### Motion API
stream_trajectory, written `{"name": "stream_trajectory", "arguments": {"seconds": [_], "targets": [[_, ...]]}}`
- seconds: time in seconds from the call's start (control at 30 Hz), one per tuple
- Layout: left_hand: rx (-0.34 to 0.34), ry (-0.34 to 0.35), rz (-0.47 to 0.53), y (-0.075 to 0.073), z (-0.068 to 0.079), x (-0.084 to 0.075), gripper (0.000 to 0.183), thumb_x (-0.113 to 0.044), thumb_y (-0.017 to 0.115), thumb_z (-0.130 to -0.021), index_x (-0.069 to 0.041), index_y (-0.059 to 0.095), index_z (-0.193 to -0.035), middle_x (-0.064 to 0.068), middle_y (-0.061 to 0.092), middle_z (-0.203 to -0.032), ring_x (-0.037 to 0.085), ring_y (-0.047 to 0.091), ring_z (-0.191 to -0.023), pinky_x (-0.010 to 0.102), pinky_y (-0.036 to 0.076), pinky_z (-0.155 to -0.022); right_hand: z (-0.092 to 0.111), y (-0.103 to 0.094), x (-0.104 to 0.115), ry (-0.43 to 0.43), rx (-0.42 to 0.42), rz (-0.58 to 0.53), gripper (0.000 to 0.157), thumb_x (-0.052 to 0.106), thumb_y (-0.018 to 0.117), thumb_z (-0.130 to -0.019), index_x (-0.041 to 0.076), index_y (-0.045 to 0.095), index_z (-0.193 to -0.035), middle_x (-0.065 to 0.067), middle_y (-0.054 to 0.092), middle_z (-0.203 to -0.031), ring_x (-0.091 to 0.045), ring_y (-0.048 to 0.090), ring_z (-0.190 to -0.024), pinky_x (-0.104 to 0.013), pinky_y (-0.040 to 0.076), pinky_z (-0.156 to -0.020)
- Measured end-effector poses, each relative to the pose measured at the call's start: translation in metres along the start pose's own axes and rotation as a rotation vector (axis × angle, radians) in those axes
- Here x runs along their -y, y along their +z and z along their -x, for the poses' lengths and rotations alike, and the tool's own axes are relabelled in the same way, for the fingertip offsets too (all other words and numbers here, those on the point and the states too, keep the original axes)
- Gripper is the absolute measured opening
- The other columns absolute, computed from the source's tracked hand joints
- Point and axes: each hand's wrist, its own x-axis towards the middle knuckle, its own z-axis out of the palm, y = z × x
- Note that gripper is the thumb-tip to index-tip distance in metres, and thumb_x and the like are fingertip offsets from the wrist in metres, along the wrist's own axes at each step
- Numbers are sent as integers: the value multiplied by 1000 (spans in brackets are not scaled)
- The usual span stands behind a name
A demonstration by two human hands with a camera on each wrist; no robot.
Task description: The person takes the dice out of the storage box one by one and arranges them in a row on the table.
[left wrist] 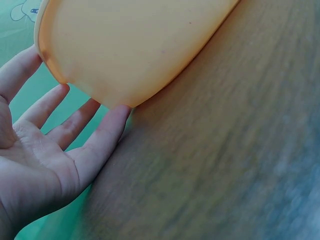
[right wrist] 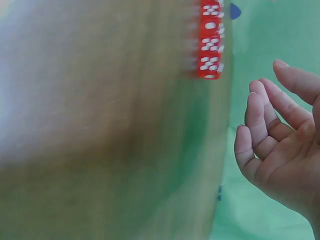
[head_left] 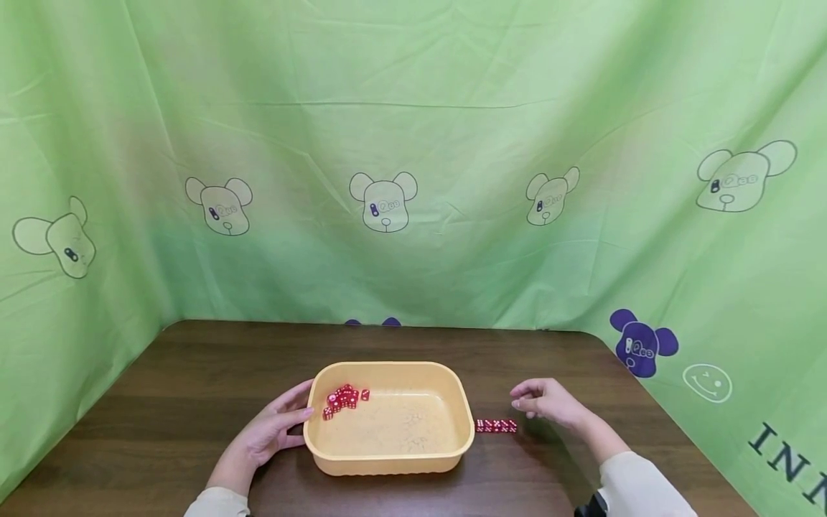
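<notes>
A yellow plastic bin (head_left: 388, 459) stands on the table, with a cluster of red dice (head_left: 344, 397) lying in its left end. My left hand (head_left: 274, 425) touches the bin's left end; in the left wrist view its fingers are fairly straight and spread against the outer wall. Just right of the bin, several red dice with white pips form a straight row (head_left: 496, 426). Beyond the row's right end, my right hand (head_left: 549, 402) hovers with loosely bent fingers and holds nothing. The right wrist view shows a gap between that hand and the dice row (right wrist: 210, 45).
The brown wooden table (head_left: 245, 352) extends around the bin on all sides. A green curtain (head_left: 452, 273) printed with bear heads hangs behind the table and along both sides.
</notes>
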Motion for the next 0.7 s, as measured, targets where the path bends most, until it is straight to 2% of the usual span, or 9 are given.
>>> {"name": "stream_trajectory", "arguments": {"seconds": [0.13, 0.43, 0.7], "targets": [[-4, 1, 1, 0, 0, 0, 63, -8, 53, -83, -5, 20, -136, 22, 15, -137, 27, 45, -105, 45, 43, -75, -8, -1, 13, -9, -12, 0, 36, 10, 62, -78, -17, 51, -100, -6, 57, -76, -18, 51, -63, -29, 45, -55], [10, 6, -3, 0, -1, 1, 63, -8, 54, -83, -5, 20, -136, 23, 13, -138, 26, 43, -106, 46, 42, -76, -26, 5, 41, -129, -4, 57, 27, 8, 61, -78, -12, 55, -95, -12, 58, -76, -15, 53, -65, -34, 47, -61], [1, 6, 3, 0, -1, 1, 62, -7, 52, -84, -5, 20, -136, 23, 13, -138, 26, 43, -106, 46, 43, -75, -44, 20, 71, -180, 9, 58, 25, 8, 61, -78, -10, 57, -95, -6, 59, -75, -15, 53, -62, -32, 47, -61]]}}
